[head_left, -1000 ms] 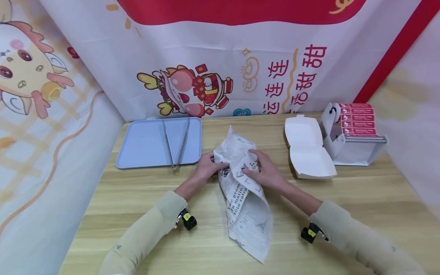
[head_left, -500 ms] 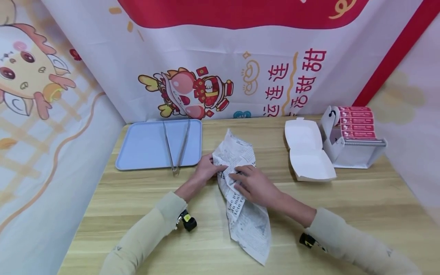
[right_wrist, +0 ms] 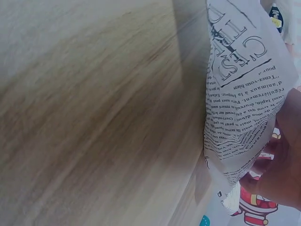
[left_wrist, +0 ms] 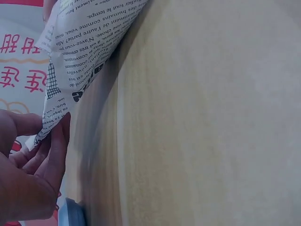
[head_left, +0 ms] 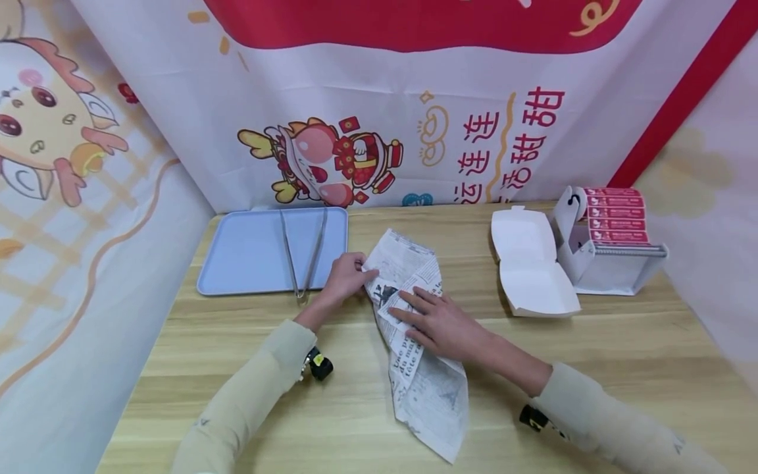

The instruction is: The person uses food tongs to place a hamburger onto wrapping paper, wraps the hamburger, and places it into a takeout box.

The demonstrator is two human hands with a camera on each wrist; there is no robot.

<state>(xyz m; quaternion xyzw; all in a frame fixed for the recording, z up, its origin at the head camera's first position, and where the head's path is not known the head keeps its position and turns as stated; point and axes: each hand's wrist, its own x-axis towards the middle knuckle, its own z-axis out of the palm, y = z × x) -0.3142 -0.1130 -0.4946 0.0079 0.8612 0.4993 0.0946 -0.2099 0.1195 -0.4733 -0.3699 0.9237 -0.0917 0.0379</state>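
A sheet of newsprint-patterned wrapping paper (head_left: pixel 429 401) lies folded lengthwise on the wooden table, bulging in the middle; whatever it may enclose is hidden. At its upper left edge my left hand (head_left: pixel 346 276) pinches the paper between thumb and fingers. The left wrist view shows that pinch closely, with the left hand (left_wrist: pixel 30 174) at a pointed corner of the sheet. My right hand (head_left: pixel 447 327) rests on top of the folded paper, fingers spread and fairly straight. In the right wrist view the right hand (right_wrist: pixel 280 174) lies against the paper's far side.
A light blue tray (head_left: pixel 243 257) stands at the back left, with metal tongs (head_left: pixel 290 258) lying across its front edge. At the back right are an open white takeaway box (head_left: pixel 539 283) and a dispenser (head_left: pixel 610 270) with a roll of red labels.
My right hand has left the paper's right edge and come down over its middle. My left hand has shifted slightly up and left along the edge, and the paper's top point has flattened.
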